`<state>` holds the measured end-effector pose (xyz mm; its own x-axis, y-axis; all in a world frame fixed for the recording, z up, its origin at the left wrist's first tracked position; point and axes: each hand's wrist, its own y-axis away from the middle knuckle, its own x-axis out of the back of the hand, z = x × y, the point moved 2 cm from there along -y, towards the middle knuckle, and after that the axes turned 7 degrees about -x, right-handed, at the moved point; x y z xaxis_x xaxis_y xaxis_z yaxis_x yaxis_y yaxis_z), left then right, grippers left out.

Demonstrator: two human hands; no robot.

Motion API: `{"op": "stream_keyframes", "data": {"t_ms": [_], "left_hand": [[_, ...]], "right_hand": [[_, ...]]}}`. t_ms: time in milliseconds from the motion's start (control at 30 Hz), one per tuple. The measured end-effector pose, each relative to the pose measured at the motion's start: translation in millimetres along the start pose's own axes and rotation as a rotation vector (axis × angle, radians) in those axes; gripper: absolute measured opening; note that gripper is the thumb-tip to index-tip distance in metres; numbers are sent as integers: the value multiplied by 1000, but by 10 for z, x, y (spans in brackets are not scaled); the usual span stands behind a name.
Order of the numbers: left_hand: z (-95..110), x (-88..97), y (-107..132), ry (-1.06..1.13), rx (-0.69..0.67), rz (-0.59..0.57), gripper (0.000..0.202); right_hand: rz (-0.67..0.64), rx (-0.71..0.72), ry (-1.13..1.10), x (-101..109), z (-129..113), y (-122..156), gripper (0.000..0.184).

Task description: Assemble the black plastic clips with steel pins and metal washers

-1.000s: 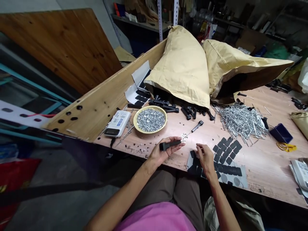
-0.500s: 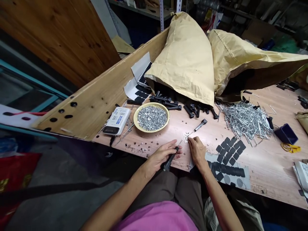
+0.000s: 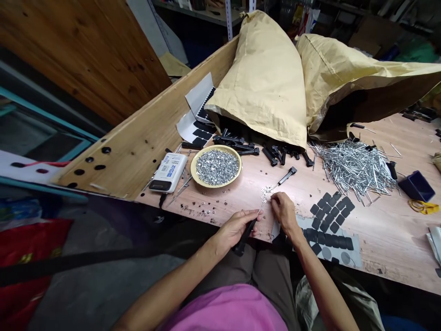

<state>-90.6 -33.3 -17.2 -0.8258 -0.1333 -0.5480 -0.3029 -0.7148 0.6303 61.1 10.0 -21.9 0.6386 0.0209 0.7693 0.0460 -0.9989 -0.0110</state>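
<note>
In the head view, my left hand (image 3: 239,225), low in the centre of the frame, was wrapped around a black handle (image 3: 245,238), with a thin rod (image 3: 261,209) showing past my fingertips. My right hand (image 3: 284,211), just right of it, had its fingers curled in beside a scatter of small metal pieces (image 3: 266,191) — whether they pinched anything, I could not tell. I judged the work partway: 1 rodded black piece (image 3: 285,176) lay beside that scatter. Much looked unjoined — loose black pieces (image 3: 269,156) by the tan sack (image 3: 263,78) at upper centre, a rod heap (image 3: 360,170) at right, and a filled yellow bowl (image 3: 216,185) left of centre.
</note>
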Motion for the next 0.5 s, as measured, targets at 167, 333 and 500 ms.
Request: {"op": "stream_keyframes", "data": {"t_ms": [167, 333, 500], "left_hand": [[-69, -97, 16, -186, -199, 43, 38], [-120, -268, 75, -273, -269, -22, 56], [-133, -368, 128, -335, -372, -62, 54]], "right_hand": [[198, -245, -597, 67, -38, 304, 12], [288, -386, -907, 107, -153, 518, 22], [371, -362, -944, 176, -145, 614, 25]]}}
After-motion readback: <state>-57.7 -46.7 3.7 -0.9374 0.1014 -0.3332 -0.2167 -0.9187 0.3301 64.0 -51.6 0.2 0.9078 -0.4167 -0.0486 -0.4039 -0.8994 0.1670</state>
